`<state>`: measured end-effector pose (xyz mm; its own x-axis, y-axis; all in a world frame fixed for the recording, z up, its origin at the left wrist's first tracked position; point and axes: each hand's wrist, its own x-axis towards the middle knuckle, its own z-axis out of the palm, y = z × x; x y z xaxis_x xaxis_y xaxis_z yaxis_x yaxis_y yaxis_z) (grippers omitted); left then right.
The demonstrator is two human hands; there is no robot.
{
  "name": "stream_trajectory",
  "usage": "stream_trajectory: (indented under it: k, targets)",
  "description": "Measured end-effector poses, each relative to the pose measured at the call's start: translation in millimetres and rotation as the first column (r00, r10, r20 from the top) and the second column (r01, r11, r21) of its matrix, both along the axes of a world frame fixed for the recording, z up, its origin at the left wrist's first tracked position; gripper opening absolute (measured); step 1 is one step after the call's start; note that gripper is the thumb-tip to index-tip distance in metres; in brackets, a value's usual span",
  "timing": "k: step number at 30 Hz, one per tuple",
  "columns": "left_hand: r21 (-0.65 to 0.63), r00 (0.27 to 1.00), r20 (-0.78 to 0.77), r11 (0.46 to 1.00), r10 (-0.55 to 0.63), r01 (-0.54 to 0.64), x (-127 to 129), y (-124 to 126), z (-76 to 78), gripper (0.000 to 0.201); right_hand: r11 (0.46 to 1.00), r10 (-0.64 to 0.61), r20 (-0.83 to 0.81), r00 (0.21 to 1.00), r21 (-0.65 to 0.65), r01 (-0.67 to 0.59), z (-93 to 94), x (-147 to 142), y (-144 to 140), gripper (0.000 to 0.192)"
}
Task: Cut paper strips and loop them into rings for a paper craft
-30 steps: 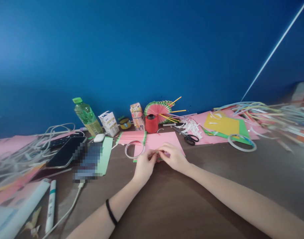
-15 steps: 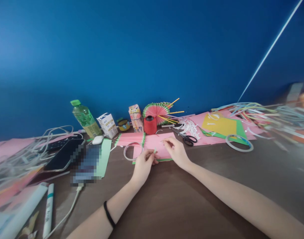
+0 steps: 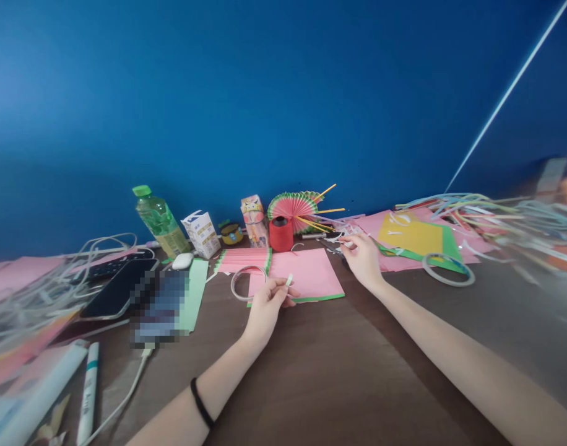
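Note:
Between thumb and fingers, my left hand point(image 3: 267, 302) pinches a small pale green strip point(image 3: 289, 280). It rests at the front left of a pink paper sheet point(image 3: 306, 269) with a green edge. A roll of tape point(image 3: 235, 286) lies beside that hand, partly over the sheet. My right hand point(image 3: 361, 255) is at the white paper scraps point(image 3: 351, 230), thumb and forefinger pinched together; what they hold, if anything, is too small to make out. It mostly hides the black scissors. Pleated pink paper point(image 3: 244, 261) lies left of the sheet.
Along the blue wall stand a green bottle point(image 3: 159, 220), a white carton point(image 3: 200, 234), a red thread spool point(image 3: 281, 235) and a pleated fan point(image 3: 296, 205). Phones and cables point(image 3: 119, 288) crowd the left. Yellow paper point(image 3: 411, 235) and another tape roll point(image 3: 448, 280) lie right.
My right hand has moved right, from above the pink sheet to the white scraps, now covering the scissors. My left hand stays nearly in place with the green strip.

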<state>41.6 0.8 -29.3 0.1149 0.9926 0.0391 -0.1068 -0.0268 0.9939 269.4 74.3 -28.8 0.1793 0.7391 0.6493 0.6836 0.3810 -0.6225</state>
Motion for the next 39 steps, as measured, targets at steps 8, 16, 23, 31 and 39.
stream_trajectory:
  k: [8,16,23,31,39]
  targets:
    - [-0.023,0.996,-0.041,0.997,-0.078,0.077,-1.1,-3.0,4.7,0.018,0.808,0.589,0.118,0.799,-0.058,-0.587,17.4,-53.3,-46.1,0.024]
    - [0.001,0.990,-0.127,0.998,-0.059,0.059,0.3,-6.7,7.5,0.016,0.766,0.637,0.006,0.771,-0.114,-0.633,8.1,-65.9,-57.5,0.025]
    - [0.009,0.983,-0.147,0.994,-0.108,0.110,2.5,-7.8,5.9,0.015,0.759,0.635,-0.042,0.772,-0.151,-0.633,5.0,-64.6,-56.2,0.025]
    - [0.022,0.977,-0.152,0.988,-0.150,0.155,3.3,-8.2,3.1,0.016,0.539,0.596,-0.476,0.647,-0.359,-0.761,7.4,-66.8,-53.2,0.018]
    - [-0.010,0.985,-0.130,0.993,-0.117,0.117,-0.1,-7.0,1.2,0.017,0.465,0.577,-0.634,0.515,-0.263,-0.845,6.6,-64.8,-50.4,0.015]
